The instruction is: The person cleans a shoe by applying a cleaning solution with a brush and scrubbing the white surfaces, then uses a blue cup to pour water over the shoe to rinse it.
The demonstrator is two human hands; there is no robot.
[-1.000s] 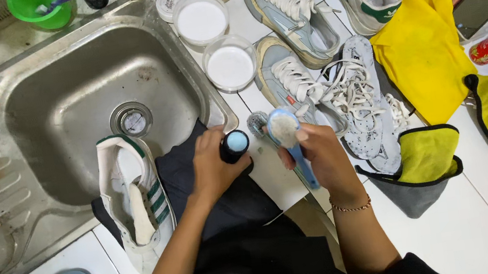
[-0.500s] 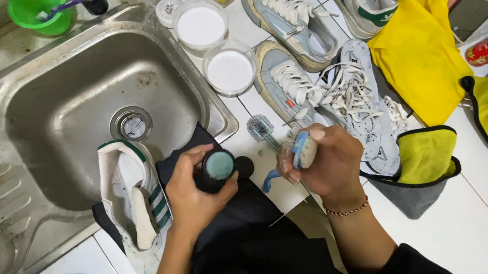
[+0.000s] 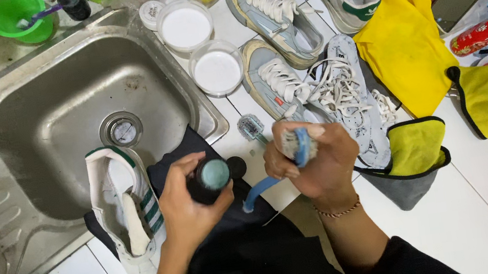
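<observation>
— While the small dark round bottle (image 3: 210,178) is being gripped by the left hand (image 3: 187,205), what is being held opposite?

— A blue-handled brush (image 3: 296,147) is being clasped by the right hand (image 3: 314,162), just beside, above the steel sink's (image 3: 32,122) edge.

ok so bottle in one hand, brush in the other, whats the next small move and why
Probably tip the dark bottle in the left hand over the bristles of the blue brush that the right hand holds beside it: its cap seems to lie on the counter, and the bristles face up.
</observation>
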